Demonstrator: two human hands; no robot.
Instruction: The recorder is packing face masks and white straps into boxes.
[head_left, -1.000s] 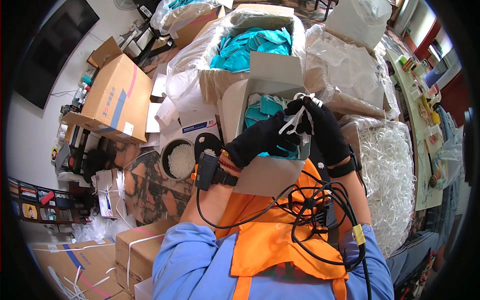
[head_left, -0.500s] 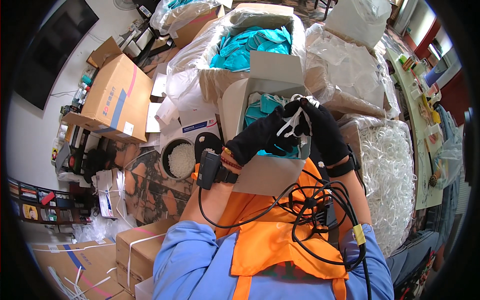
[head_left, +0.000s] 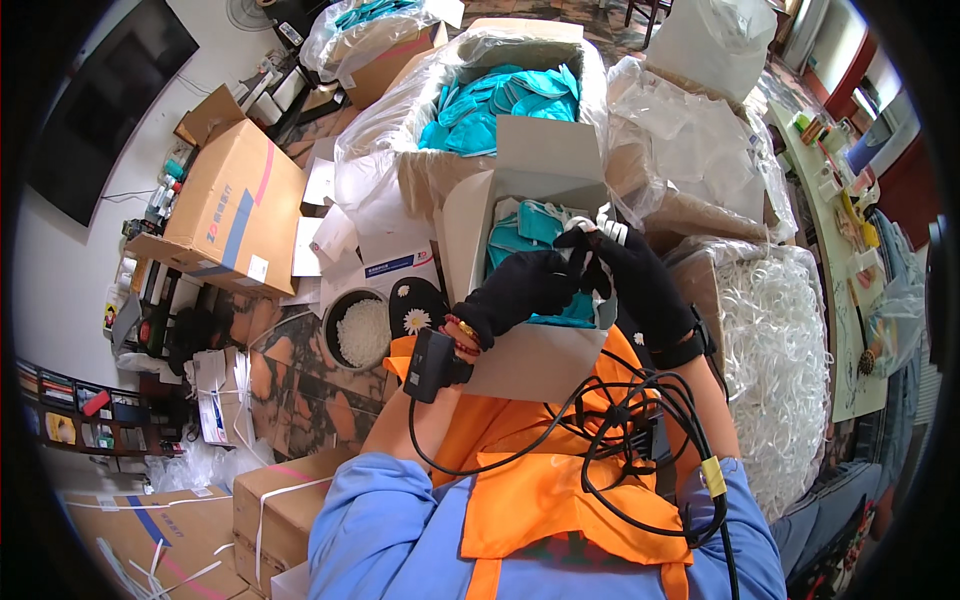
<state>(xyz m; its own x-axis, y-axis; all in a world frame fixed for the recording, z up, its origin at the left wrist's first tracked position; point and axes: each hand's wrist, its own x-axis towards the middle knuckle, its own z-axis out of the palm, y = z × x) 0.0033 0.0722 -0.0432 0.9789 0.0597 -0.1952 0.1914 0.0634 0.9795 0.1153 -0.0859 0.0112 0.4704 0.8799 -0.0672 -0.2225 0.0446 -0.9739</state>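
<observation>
A grey-white carton (head_left: 468, 225) with raised flaps stands in front of me, holding teal folded face masks (head_left: 525, 232). Both my hands, in black gloves, are together over its right side. My right hand (head_left: 640, 282) is closed on a bunch of white elastic straps (head_left: 606, 222), which show above its fingers. My left hand (head_left: 522, 288) has its fingers drawn together against the right fingertips. What its fingertips pinch is hidden.
Beyond the carton is a plastic-lined box (head_left: 400, 170) heaped with teal masks. A box of white straps (head_left: 770, 370) stands at right. White pellets fill a round pot (head_left: 335, 338) at left. Black cables (head_left: 610, 420) loop over my orange apron (head_left: 560, 500). Brown cartons (head_left: 240, 200) stand at left.
The strap loops that hung between my hands have been gathered up at the right hand. My left hand has turned and its fingers have drawn in toward the right fingertips.
</observation>
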